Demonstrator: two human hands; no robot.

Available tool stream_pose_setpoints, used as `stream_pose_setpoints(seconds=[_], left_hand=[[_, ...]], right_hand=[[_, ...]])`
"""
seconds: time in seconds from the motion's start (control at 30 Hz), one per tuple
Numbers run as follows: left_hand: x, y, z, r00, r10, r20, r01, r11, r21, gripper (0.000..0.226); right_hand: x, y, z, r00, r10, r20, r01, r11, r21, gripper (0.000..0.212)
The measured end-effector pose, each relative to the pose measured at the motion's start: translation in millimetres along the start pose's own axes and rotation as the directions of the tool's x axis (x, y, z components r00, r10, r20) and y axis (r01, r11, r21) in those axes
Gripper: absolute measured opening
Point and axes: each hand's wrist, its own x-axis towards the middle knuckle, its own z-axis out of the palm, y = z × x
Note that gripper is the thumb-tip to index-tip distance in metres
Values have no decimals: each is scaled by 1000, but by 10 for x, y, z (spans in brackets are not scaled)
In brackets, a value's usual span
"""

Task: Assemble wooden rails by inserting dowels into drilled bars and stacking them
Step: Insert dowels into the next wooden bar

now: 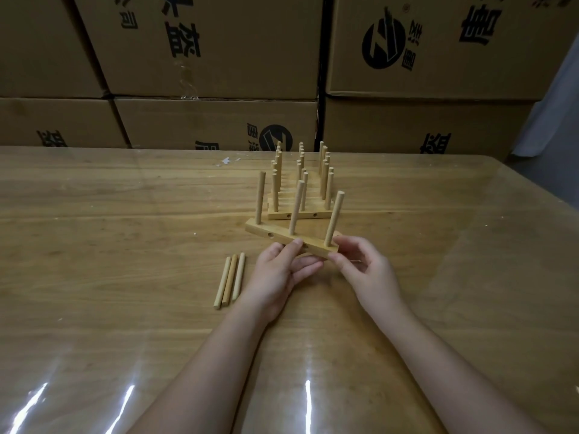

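Note:
A wooden bar (266, 232) with three upright dowels (296, 211) stands slanted just above the table's middle. My left hand (279, 274) grips the bar from below and in front, thumb on its front face. My right hand (363, 264) pinches the bar's right end. Behind it a row of several finished rails (299, 211), each with upright dowels, stands closely packed. Three loose dowels (230, 281) lie side by side on the table, left of my left hand.
The wooden table (125, 245) has a glossy clear cover. Stacked cardboard boxes (219, 57) form a wall along its far edge. A white scrap (227, 161) lies near the back edge.

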Motion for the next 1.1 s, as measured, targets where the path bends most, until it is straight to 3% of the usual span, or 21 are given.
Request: stream_pose_setpoints(seconds=[0.17,0.4,0.6,0.83,0.97,1.1], left_hand=[[-21,-8,13,1000,27,-13,-26,999,20,30],[15,79,-99,967,142,-211,-174,975,-140,14],[-6,97,-132,962,139,-233,-173,976,-130,39],[-29,49,-160,947,199,-251,-143,964,224,33],[-60,60,-165,947,244,-211,-100,844,526,27],[-76,160,-139,954,231,-189,3,626,780,33]], right_hand=[[36,14,-58,999,38,-15,-37,998,58,19],[145,32,-211,985,121,-121,-92,971,221,21],[200,88,-337,980,161,-114,-140,974,177,17],[240,185,-390,978,178,-104,-171,982,78,23],[265,261,-414,978,179,-106,-173,983,59,21],[279,288,-399,980,180,-90,-173,981,83,28]])
